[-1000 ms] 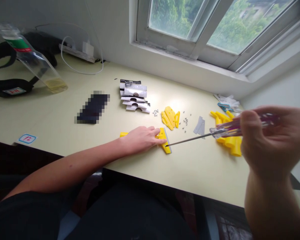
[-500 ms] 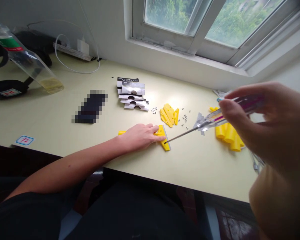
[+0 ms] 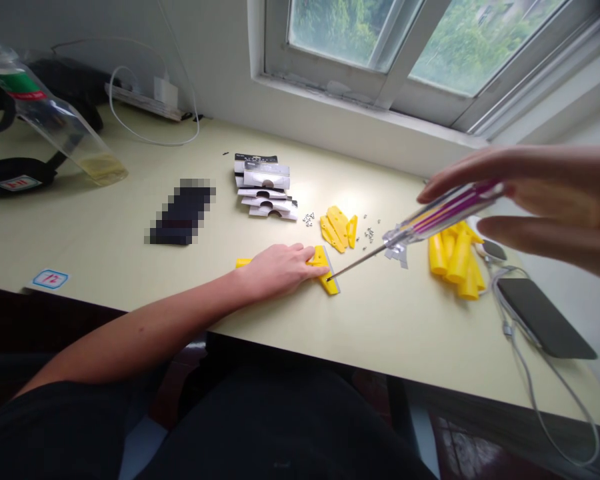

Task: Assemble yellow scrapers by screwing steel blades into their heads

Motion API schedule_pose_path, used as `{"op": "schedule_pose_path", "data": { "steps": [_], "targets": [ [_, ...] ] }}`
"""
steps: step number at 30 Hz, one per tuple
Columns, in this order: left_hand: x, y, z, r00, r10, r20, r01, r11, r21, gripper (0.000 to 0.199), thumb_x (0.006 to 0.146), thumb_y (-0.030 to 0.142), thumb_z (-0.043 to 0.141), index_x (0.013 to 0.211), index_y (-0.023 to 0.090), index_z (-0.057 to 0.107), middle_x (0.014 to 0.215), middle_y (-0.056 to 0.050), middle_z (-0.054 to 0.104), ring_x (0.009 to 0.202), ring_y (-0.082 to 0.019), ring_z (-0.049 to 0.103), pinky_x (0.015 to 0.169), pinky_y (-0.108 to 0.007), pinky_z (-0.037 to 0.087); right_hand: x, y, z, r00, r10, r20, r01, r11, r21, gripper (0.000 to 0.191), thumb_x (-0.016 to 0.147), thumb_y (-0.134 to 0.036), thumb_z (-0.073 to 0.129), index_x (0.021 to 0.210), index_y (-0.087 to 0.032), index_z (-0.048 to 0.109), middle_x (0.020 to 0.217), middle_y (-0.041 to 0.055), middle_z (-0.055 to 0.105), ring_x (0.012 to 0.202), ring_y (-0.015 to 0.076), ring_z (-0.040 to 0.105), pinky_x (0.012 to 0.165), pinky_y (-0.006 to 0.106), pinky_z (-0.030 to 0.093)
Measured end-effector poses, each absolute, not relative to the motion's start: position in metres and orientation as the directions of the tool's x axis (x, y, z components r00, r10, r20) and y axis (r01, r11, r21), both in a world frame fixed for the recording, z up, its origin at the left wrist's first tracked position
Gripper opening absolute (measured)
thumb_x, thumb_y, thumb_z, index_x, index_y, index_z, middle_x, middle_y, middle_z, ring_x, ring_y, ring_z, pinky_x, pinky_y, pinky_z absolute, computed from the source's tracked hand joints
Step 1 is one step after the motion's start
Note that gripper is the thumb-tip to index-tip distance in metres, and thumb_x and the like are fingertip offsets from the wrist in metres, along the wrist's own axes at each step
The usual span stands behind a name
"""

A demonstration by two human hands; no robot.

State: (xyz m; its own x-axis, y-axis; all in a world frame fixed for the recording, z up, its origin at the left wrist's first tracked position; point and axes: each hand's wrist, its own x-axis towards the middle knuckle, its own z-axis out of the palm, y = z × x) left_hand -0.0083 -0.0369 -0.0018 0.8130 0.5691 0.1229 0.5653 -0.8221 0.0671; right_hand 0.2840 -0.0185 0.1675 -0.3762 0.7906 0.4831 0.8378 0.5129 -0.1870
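My left hand (image 3: 285, 269) lies over a yellow scraper (image 3: 325, 279) and presses it onto the table; the handle's end shows at the wrist side, and a grey blade edges its head. My right hand (image 3: 540, 200) is round the back of a screwdriver (image 3: 440, 217) with a clear handle striped purple and yellow. Its fingers are long and loosely curved about the handle, slightly blurred. Tape is wrapped at the base of the handle. The screwdriver's tip meets the scraper head by my left fingertips, slanting down to the left.
Beyond my left hand lie yellow plates (image 3: 337, 228), small screws (image 3: 369, 235), nuts (image 3: 309, 219) and stacked card sleeves (image 3: 266, 187). At right are yellow tubes (image 3: 455, 257), a dark phone-like slab (image 3: 545, 317) and a cable. A tilted bottle (image 3: 65, 127) stands at left.
My right hand has shifted up and right, and its fingers have straightened from a tighter grip round the screwdriver. The handle has turned. My left hand and the scraper have barely moved.
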Motion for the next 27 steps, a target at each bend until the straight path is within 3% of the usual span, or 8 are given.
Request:
{"op": "schedule_pose_path", "data": {
  "steps": [5,9,11,15,21,23,26,27],
  "targets": [
    [-0.008,-0.037,-0.001,0.805,0.58,0.12,0.575,-0.814,0.079,0.035,0.099,0.024,0.042,0.128,0.034,0.058,0.096,-0.006,0.056,0.079,-0.016,0.053,0.06,-0.026,0.035,0.282,-0.018,0.168,-0.41,0.791,0.454,0.812,0.543,-0.213,0.054,0.094,-0.066,0.036,0.081,-0.024,0.066,0.069,0.0027,0.067,0.073,0.0198,0.068,0.072,0.035,0.052],
    [-0.009,-0.038,-0.001,0.801,0.586,0.126,0.581,-0.81,0.077,0.034,0.099,0.024,0.042,0.127,0.034,0.059,0.096,-0.005,0.056,0.079,-0.016,0.053,0.06,-0.026,0.036,0.28,-0.007,0.177,-0.413,0.842,0.347,0.879,0.468,-0.09,0.056,0.094,-0.064,0.04,0.067,-0.023,0.066,0.047,0.0,0.053,0.042,0.0124,0.05,0.055,0.034,0.047],
    [-0.009,-0.038,0.0,0.797,0.591,0.124,0.585,-0.807,0.082,0.035,0.098,0.023,0.043,0.128,0.035,0.058,0.096,-0.005,0.056,0.078,-0.016,0.053,0.059,-0.026,0.036,0.282,-0.002,0.187,-0.514,0.827,0.228,0.829,0.547,-0.117,0.048,0.093,-0.063,0.044,0.081,-0.025,0.072,0.058,0.0008,0.064,0.044,0.0123,0.054,0.05,0.033,0.047],
    [-0.01,-0.036,-0.001,0.787,0.603,0.131,0.596,-0.797,0.095,0.034,0.098,0.024,0.044,0.128,0.035,0.058,0.096,-0.005,0.056,0.078,-0.016,0.053,0.059,-0.026,0.036,0.28,-0.012,0.2,-0.724,0.683,0.098,0.621,0.707,-0.34,0.038,0.082,-0.044,0.069,0.117,-0.029,0.069,0.108,0.0037,0.073,0.091,0.0222,0.07,0.069,0.034,0.057],
    [-0.011,-0.035,-0.004,0.782,0.607,0.145,0.597,-0.795,0.105,0.033,0.1,0.028,0.042,0.128,0.035,0.059,0.096,-0.005,0.056,0.082,-0.018,0.055,0.061,-0.027,0.038,0.241,-0.037,0.167,-0.321,0.921,0.222,0.41,0.347,-0.844,0.037,0.097,-0.049,0.043,0.102,-0.02,0.064,0.093,0.0084,0.073,0.087,0.0241,0.072,0.073,0.04,0.057],
    [-0.011,-0.035,-0.004,0.782,0.606,0.146,0.597,-0.795,0.106,0.033,0.1,0.029,0.042,0.128,0.035,0.059,0.095,-0.005,0.056,0.083,-0.018,0.055,0.061,-0.027,0.038,0.238,-0.032,0.162,-0.242,0.94,0.239,0.627,0.34,-0.701,0.056,0.095,-0.064,0.032,0.088,-0.018,0.064,0.073,0.0077,0.069,0.068,0.0216,0.069,0.07,0.042,0.054],
    [-0.011,-0.035,-0.002,0.784,0.604,0.145,0.594,-0.797,0.105,0.033,0.1,0.028,0.042,0.128,0.034,0.06,0.095,-0.005,0.056,0.082,-0.018,0.055,0.06,-0.027,0.037,0.252,-0.019,0.174,-0.209,0.944,0.256,0.952,0.257,-0.169,0.074,0.087,-0.079,0.027,0.062,-0.019,0.062,0.05,0.0042,0.053,0.048,0.0143,0.052,0.07,0.046,0.049],
    [-0.012,-0.035,-0.001,0.785,0.602,0.144,0.593,-0.798,0.105,0.033,0.1,0.028,0.041,0.127,0.034,0.06,0.095,-0.005,0.056,0.081,-0.018,0.055,0.059,-0.027,0.037,0.259,-0.016,0.18,-0.215,0.943,0.256,0.96,0.252,-0.122,0.073,0.084,-0.081,0.033,0.059,-0.019,0.063,0.048,0.0035,0.052,0.047,0.0131,0.049,0.07,0.046,0.048]
  ]
}}
